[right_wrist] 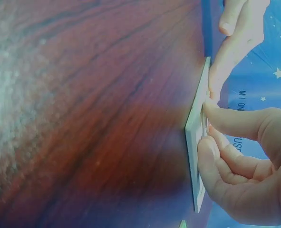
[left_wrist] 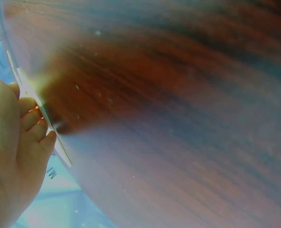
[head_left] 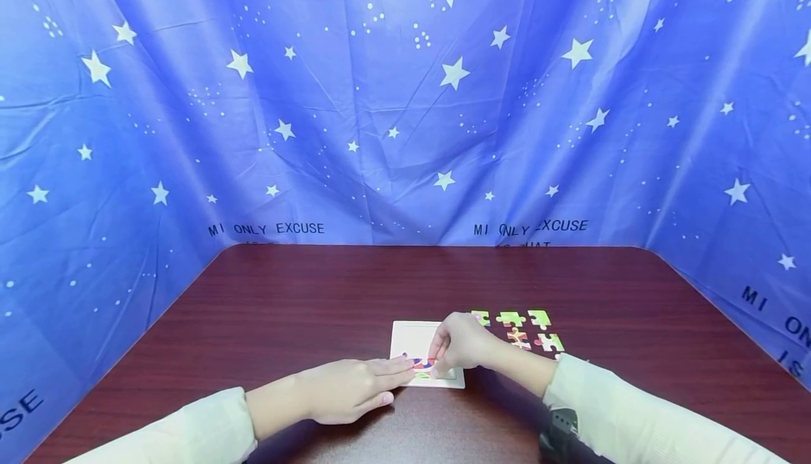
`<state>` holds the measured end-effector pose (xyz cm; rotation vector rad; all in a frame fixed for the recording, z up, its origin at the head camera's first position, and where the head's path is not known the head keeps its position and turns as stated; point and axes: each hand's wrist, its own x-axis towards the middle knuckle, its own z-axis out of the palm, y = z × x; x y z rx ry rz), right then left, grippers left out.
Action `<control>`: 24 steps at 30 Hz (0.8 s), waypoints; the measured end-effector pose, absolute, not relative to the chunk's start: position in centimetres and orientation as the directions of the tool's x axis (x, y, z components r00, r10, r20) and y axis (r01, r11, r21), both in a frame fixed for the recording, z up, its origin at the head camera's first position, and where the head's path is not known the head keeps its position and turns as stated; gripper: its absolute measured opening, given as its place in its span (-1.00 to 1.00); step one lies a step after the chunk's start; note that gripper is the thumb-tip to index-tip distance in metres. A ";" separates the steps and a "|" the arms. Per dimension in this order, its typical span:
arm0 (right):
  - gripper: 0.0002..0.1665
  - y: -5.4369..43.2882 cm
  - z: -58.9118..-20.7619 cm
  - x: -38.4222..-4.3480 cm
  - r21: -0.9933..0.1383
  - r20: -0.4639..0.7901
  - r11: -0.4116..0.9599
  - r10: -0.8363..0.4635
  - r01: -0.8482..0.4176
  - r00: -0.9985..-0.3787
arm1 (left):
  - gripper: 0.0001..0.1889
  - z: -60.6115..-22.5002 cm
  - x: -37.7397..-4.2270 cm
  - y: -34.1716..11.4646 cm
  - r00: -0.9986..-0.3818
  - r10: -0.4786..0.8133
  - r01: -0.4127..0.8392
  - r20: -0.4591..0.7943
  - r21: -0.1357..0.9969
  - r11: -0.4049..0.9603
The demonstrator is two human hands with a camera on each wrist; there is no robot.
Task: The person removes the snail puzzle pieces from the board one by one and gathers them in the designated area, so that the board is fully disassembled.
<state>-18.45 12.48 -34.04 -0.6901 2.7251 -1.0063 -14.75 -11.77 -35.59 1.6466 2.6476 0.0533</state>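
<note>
A white puzzle tray (head_left: 405, 337) lies flat on the table, with a few colourful puzzle pieces (head_left: 422, 375) along its near side. My left hand (head_left: 348, 388) reaches in from the left, its fingers straight and fingertips resting on the pieces at the tray's near left. From the right, my right hand (head_left: 465, 341) bends over the tray and pinches a red and blue puzzle piece (head_left: 423, 363), mostly covered by the fingers. In the right wrist view the thumb and fingers (right_wrist: 209, 147) are down at the tray's surface. The left wrist view shows the left fingers along the tray's edge (left_wrist: 47, 116).
Several loose jigsaw pieces (head_left: 510, 319) lie in rows right of the tray, partly behind the right forearm. The dark red wooden table (head_left: 304, 295) is bordered by a blue star-printed curtain (head_left: 355, 98) at the back and sides.
</note>
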 end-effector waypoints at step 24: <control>-0.82 12.7 -34.8 -18.6 -0.885 -0.143 0.463 -0.375 -0.052 -0.916 | -0.51 -35.7 -15.2 -11.8 -0.420 0.907 0.907 -0.008 0.005 0.420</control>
